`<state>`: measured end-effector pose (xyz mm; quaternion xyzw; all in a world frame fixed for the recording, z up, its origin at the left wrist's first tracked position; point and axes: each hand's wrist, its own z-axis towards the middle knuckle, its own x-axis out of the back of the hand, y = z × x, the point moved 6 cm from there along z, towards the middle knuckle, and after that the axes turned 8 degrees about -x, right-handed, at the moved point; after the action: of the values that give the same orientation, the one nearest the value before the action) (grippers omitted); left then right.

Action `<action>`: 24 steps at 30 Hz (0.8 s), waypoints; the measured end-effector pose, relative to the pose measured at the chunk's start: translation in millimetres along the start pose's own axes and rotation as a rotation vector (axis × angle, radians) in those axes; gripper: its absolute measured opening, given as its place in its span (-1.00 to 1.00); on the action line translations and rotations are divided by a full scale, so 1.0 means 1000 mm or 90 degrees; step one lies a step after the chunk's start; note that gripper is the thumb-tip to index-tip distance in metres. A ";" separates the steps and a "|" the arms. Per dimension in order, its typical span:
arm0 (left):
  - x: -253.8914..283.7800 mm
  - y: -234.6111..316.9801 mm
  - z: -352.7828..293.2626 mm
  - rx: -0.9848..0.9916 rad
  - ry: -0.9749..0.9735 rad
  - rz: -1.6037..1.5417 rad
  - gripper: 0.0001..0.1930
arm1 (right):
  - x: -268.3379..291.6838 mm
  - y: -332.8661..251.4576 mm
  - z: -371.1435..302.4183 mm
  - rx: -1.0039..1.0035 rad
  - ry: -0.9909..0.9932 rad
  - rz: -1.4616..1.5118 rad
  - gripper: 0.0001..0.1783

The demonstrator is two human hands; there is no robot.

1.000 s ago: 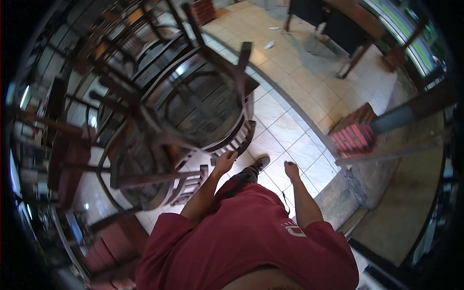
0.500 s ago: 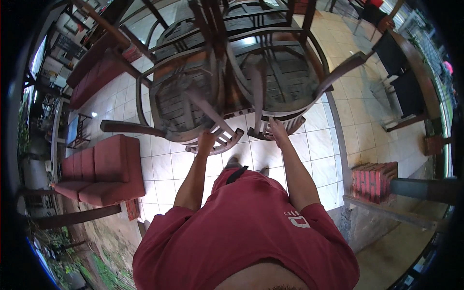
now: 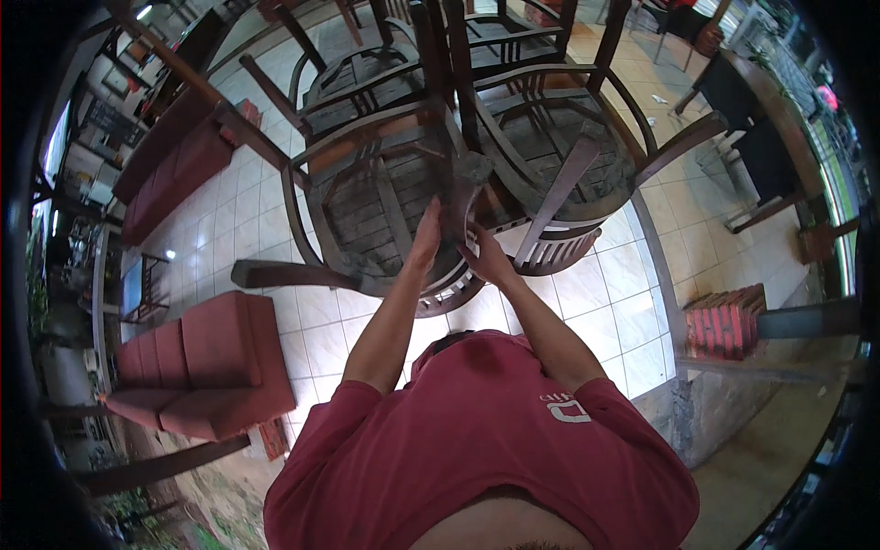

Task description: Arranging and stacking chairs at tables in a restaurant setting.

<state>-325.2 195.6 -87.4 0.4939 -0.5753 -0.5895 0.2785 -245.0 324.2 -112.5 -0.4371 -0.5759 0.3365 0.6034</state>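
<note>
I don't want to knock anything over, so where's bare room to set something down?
White floor tiles lie bare between the near red sofa and the upturned chairs, and again between those chairs and the brick base. It's crowded where the left hand and right hand are, among chair legs.

Chair legs [image 3: 560,190] and slatted backs [image 3: 561,253] totally jam the table [image 3: 498,205] along its near edge; there's room off the near right corner, over floor tiles [image 3: 621,278].

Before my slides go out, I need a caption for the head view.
Left hand and right hand at an upturned wooden chair, maroon sofa off to the left.
</note>
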 end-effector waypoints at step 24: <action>-0.039 -0.040 0.139 -0.166 -0.030 0.007 -0.10 | 0.020 -0.013 0.001 -0.127 0.066 -0.127 -0.44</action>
<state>-427.1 293.8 -136.4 0.4359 -0.5030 -0.6693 0.3302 -244.6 337.0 -92.5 -0.4527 -0.6151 0.1931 0.6160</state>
